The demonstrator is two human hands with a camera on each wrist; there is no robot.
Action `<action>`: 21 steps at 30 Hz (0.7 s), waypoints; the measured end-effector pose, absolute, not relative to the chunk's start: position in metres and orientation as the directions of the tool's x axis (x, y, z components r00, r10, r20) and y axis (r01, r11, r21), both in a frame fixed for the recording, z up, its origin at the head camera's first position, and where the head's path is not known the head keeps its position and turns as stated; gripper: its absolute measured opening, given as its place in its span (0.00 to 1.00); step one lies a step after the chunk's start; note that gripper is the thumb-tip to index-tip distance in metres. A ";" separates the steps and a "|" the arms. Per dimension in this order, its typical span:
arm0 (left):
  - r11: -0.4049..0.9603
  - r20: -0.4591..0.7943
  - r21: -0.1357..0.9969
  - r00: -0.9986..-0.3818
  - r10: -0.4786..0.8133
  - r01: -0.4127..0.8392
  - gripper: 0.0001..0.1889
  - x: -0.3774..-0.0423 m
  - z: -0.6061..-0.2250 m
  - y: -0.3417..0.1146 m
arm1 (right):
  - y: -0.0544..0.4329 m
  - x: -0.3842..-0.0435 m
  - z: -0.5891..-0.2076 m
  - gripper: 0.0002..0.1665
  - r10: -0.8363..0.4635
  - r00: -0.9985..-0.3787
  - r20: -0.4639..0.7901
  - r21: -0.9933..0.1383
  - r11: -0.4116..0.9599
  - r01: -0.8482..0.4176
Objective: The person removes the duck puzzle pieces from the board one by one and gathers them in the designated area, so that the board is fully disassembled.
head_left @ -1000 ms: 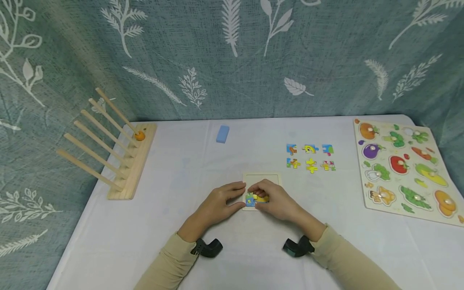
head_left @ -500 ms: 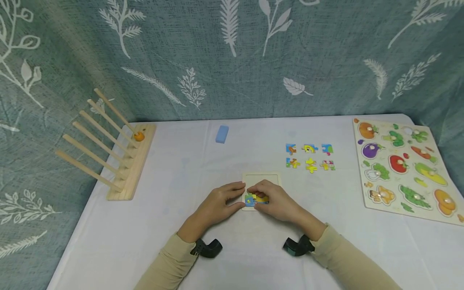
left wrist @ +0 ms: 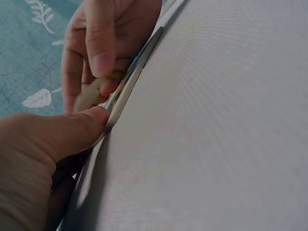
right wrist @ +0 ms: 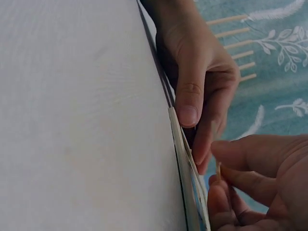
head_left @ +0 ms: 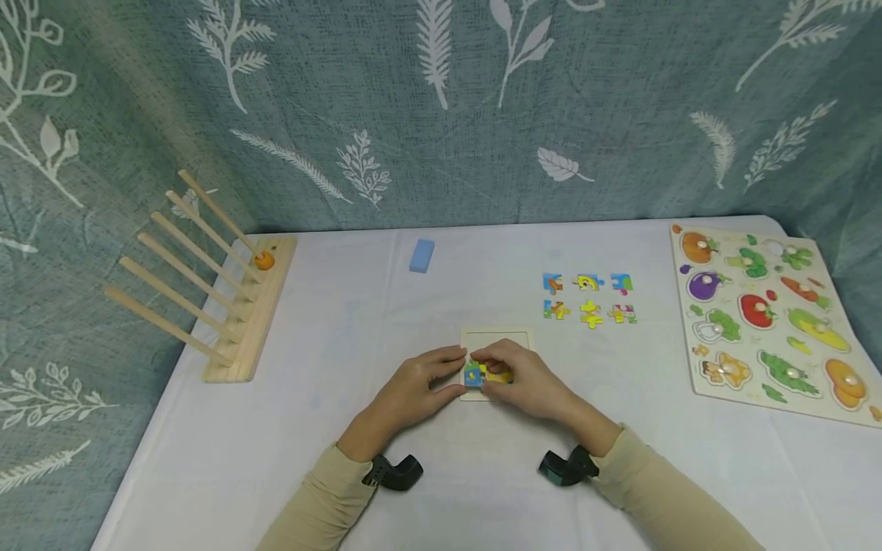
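A small wooden puzzle tray lies on the white table in front of the person, with a yellow piece partly showing under the right hand. At the tray's left edge, the left hand holds the rim between thumb and fingers. The right hand pinches a blue puzzle piece over the tray's lower left. In the left wrist view the pinched piece is tilted up off the tray; the right wrist view shows it nearly edge-on. The right fingers hide much of the tray's inside.
Several loose jigsaw pieces lie in two rows behind the tray, to the right. A vegetable knob board occupies the right side. A wooden peg stand with an orange bead stands left. A blue block lies toward the back.
The blue piece has shifted slightly up and left over the tray, with the right fingertips moving along with it. The left hand stays at the tray's edge.
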State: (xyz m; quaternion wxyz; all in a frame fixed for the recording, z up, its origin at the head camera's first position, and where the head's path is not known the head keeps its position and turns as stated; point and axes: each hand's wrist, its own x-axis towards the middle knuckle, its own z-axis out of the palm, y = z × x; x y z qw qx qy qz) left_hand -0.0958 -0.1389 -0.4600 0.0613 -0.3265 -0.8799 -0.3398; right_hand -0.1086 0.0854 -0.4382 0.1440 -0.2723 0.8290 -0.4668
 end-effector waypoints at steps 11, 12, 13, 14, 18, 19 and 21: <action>0.560 0.338 0.552 -0.780 0.527 0.618 0.24 -0.095 -0.460 -0.140 | 0.090 -0.115 -0.432 0.25 -0.591 -0.807 0.021 -0.862 0.398 -0.314; 0.559 0.339 0.552 -0.779 0.527 0.619 0.24 -0.095 -0.460 -0.140 | 0.092 -0.116 -0.431 0.24 -0.589 -0.808 0.026 -0.860 0.398 -0.319; 0.559 0.340 0.552 -0.779 0.527 0.619 0.24 -0.095 -0.460 -0.140 | 0.094 -0.117 -0.431 0.24 -0.587 -0.809 0.031 -0.859 0.398 -0.322; 0.558 0.340 0.553 -0.779 0.528 0.619 0.24 -0.095 -0.460 -0.140 | 0.096 -0.118 -0.430 0.24 -0.584 -0.811 0.034 -0.856 0.402 -0.325; 0.556 0.342 0.551 -0.776 0.530 0.622 0.24 -0.095 -0.460 -0.140 | 0.106 -0.121 -0.428 0.23 -0.562 -0.826 0.047 -0.841 0.423 -0.336; 0.557 0.342 0.550 -0.776 0.530 0.622 0.24 -0.095 -0.459 -0.140 | 0.109 -0.122 -0.427 0.23 -0.552 -0.832 0.051 -0.837 0.431 -0.338; 0.561 0.340 0.547 -0.777 0.530 0.621 0.24 -0.095 -0.459 -0.139 | 0.117 -0.122 -0.427 0.22 -0.530 -0.846 0.061 -0.826 0.449 -0.341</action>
